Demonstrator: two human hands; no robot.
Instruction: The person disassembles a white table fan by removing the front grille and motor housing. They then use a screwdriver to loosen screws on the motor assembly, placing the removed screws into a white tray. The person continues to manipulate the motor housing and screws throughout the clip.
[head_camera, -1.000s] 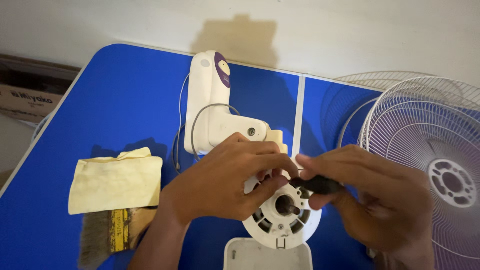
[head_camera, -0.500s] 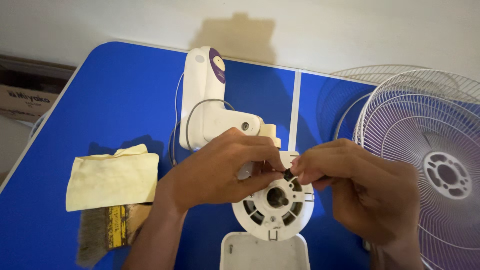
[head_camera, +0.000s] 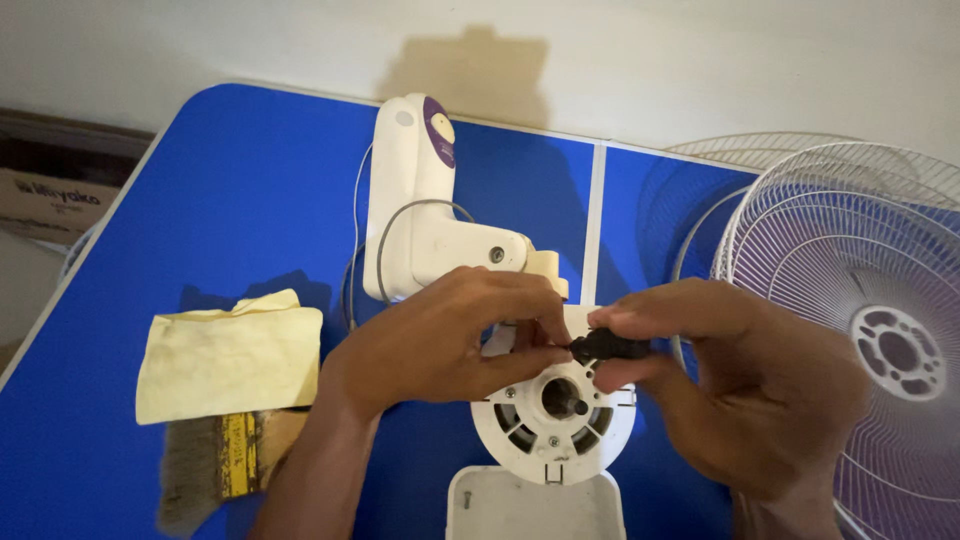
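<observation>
Pinched in the right hand (head_camera: 745, 385), fingertips closed on a small black knob (head_camera: 610, 347) just above the white fan motor housing (head_camera: 552, 415). Curled against the housing's upper edge, left hand (head_camera: 450, 340), gripping it. Beyond, on the blue table (head_camera: 230, 190): yellow cloth (head_camera: 230, 355), brush (head_camera: 215, 465), wire fan guard (head_camera: 865, 340).

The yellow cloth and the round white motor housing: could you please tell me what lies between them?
In the head view, the person's left hand and forearm lie between the yellow cloth and the round white motor housing.
</observation>
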